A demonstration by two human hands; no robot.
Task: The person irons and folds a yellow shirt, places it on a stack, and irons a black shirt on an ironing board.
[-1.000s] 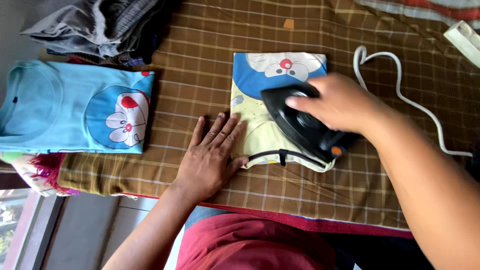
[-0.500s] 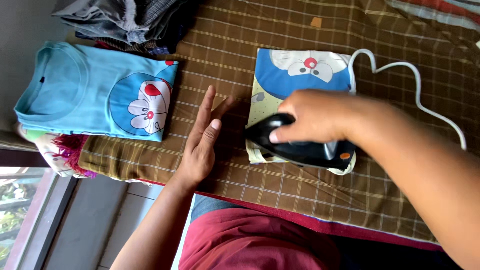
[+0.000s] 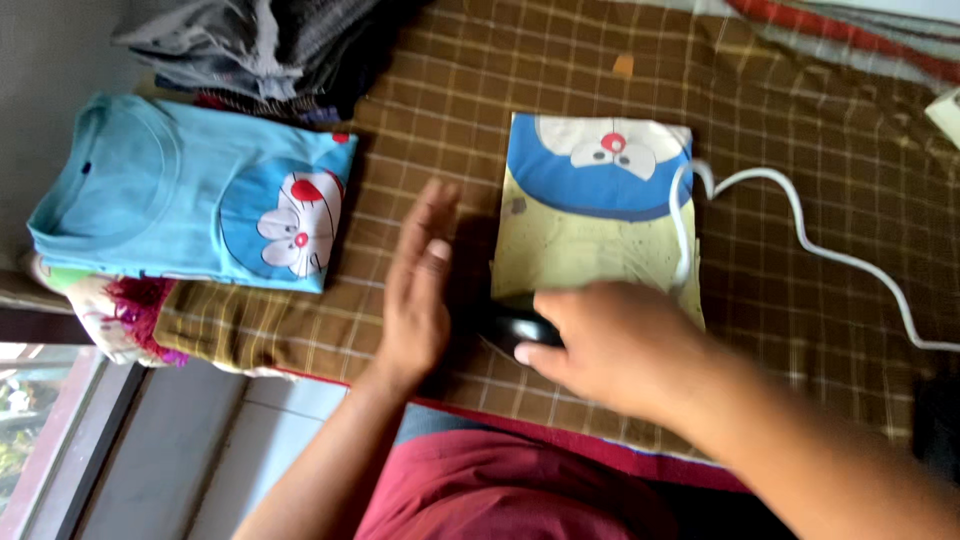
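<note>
Head view: our right hand point(image 3: 600, 345) grips the black iron point(image 3: 515, 327) on the folded cloth point(image 3: 580, 235); our left hand point(image 3: 418, 285) lies flat beside it, fingers together.

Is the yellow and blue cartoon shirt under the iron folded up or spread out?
Folded. The yellow and blue shirt lies as a neat small rectangle on the checked brown cloth, with straight edges and no sleeves showing.

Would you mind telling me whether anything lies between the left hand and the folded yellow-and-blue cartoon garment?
Nothing visible does: the left hand lies flat on the brown checked cloth just left of the folded yellow-and-blue cartoon garment.
</note>
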